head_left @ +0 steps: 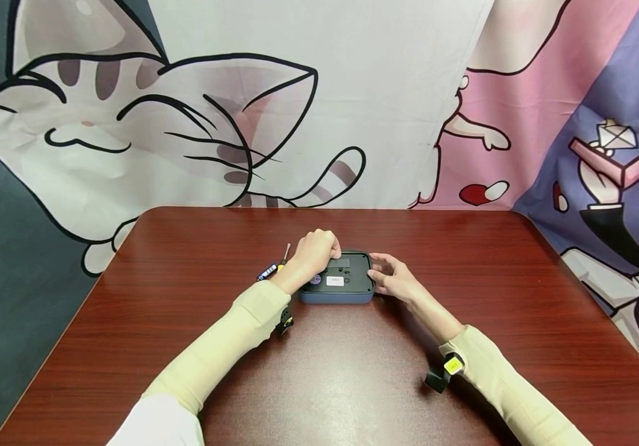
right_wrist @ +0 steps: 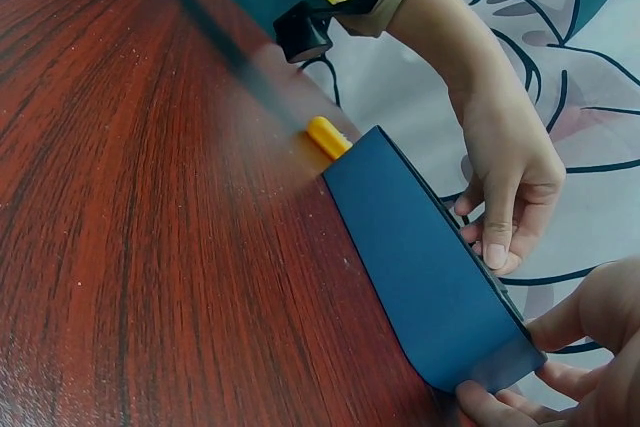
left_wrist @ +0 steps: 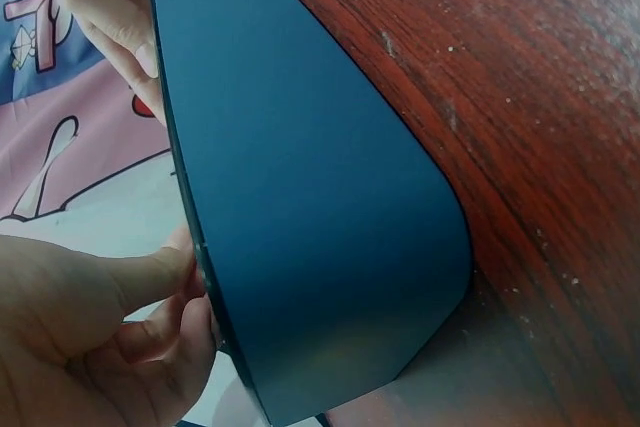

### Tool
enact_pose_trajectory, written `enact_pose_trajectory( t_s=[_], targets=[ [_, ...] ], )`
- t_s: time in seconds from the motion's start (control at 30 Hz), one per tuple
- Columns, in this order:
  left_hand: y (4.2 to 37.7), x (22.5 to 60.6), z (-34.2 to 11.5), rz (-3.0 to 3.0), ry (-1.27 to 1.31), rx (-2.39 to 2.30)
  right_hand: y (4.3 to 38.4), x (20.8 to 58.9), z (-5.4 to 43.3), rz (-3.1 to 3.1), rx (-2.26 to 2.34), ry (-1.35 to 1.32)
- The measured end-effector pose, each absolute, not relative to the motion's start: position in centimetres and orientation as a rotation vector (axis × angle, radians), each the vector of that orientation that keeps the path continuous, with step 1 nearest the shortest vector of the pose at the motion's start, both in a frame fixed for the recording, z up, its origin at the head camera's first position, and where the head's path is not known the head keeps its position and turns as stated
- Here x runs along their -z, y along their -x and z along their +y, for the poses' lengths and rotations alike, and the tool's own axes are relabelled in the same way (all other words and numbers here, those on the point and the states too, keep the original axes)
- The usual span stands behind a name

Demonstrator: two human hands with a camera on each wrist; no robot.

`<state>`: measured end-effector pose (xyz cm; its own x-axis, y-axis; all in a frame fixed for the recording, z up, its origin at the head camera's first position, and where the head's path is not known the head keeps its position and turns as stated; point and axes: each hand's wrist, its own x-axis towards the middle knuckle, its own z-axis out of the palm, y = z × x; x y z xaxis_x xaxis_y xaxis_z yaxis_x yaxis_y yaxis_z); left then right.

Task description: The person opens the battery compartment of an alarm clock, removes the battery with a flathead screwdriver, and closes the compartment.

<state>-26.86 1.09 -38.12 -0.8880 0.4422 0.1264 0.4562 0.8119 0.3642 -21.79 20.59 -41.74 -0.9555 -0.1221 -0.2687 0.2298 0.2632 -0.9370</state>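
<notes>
A blue box-shaped device [head_left: 337,298] lies on the table with its dark panel facing up. The panel carries a white barcode label, a round purple sticker and small screw holes. My left hand [head_left: 315,251] reaches over the panel's far left part, its fingers bent and fingertips down against it. Whether something small is pinched there is hidden. With the thumb on the panel's edge and the fingers around the side, my right hand [head_left: 394,277] grips the device's right end. In the left wrist view, the blue side wall [left_wrist: 320,177] fills the middle.
Left of the device, partly behind the left forearm, lie a small blue-and-white item [head_left: 266,272] and a slim tool with a pale shaft [head_left: 287,251]. A yellow piece [right_wrist: 327,137] shows beside the device. A cartoon-print cloth [head_left: 380,93] hangs behind the brown table [head_left: 464,248].
</notes>
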Motion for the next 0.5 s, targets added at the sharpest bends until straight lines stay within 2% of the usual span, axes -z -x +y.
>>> enact_pose_trajectory(
  t_s=[0.5],
  targets=[
    [26.75,38.06,1.12,-2.945,0.728,0.574,21.75,41.66,20.67,2.259,1.726,-0.092]
  ],
)
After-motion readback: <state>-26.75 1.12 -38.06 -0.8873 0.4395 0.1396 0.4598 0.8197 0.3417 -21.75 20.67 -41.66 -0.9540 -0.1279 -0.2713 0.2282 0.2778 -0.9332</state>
